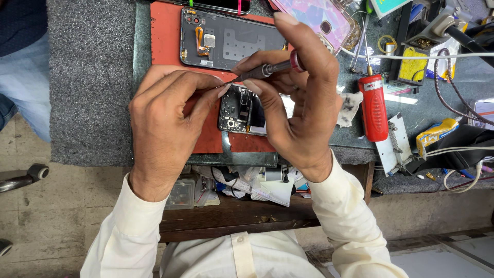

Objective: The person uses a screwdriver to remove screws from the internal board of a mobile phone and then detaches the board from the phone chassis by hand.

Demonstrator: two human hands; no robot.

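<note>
Two hands meet over an opened phone [241, 110] that lies on a red mat [170, 31], its circuit board bared just below the fingertips. The right hand [298, 103] pinches a slim screwdriver [267, 69] between thumb and forefinger, the other fingers curled under its shaft, and the tip slants down toward the board between the two hands. The left hand [164, 118] rests on the mat beside the phone, fingers pressed together, their tips touching the phone's near edge and the driver's point. Such a board looks light, stiff and fragile, with fine parts and a thin ribbon that would tear easily; it is best steadied by its outer frame, never by the components. The driver, being thin and smooth, could slip if gripped loosely. Beyond the fingertips lies the detached back cover [226, 44] with an orange flex strip, and past it a glossy pink case [319, 20]. Right of the right hand stand a red-handled tool [374, 108], a crumpled white tissue [350, 105] and tangled cables [453, 87], crowding that side.
</note>
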